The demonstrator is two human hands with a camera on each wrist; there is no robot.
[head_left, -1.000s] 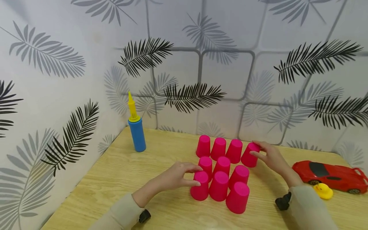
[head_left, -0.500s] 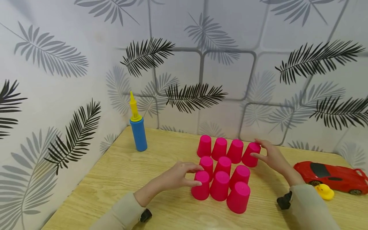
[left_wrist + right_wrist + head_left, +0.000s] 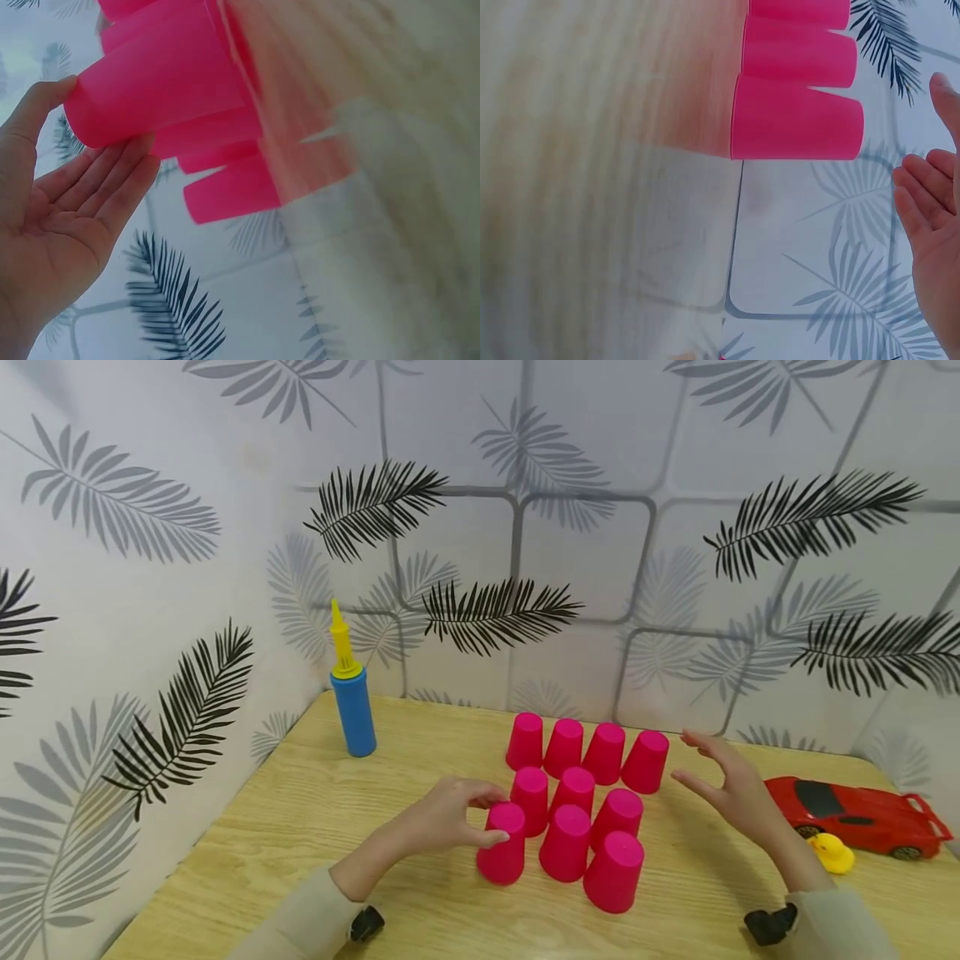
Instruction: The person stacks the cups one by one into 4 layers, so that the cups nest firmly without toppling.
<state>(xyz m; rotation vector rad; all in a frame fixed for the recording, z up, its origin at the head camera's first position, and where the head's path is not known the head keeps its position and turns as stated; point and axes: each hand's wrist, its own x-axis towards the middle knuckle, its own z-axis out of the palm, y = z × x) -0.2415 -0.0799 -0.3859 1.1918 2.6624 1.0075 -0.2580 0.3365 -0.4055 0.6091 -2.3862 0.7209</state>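
Note:
Pink plastic cups stand upside down in rows on the table. My left hand (image 3: pixel 442 818) grips the front row's left cup (image 3: pixel 501 853), which stands slightly apart from its neighbour (image 3: pixel 565 843). In the left wrist view, the thumb and fingers lie on opposite sides of that cup, near its narrow end. To the right of the back row, my right hand (image 3: pixel 738 789) is held apart from the end cup (image 3: pixel 645 762), thumb and fingers spread. The right wrist view shows a gap between this hand and the nearest cup (image 3: pixel 799 124).
A blue and yellow hand pump (image 3: pixel 354 710) stands at the back left. On the right are a red toy car (image 3: pixel 862 817) and a yellow rubber duck (image 3: pixel 832 853). A leaf-patterned wall (image 3: pixel 465 568) borders the wooden table (image 3: pixel 300 810).
My right hand has let go of the back row's right cup and moved off to the right. My left hand has shifted the front left cup slightly left, opening a gap beside it.

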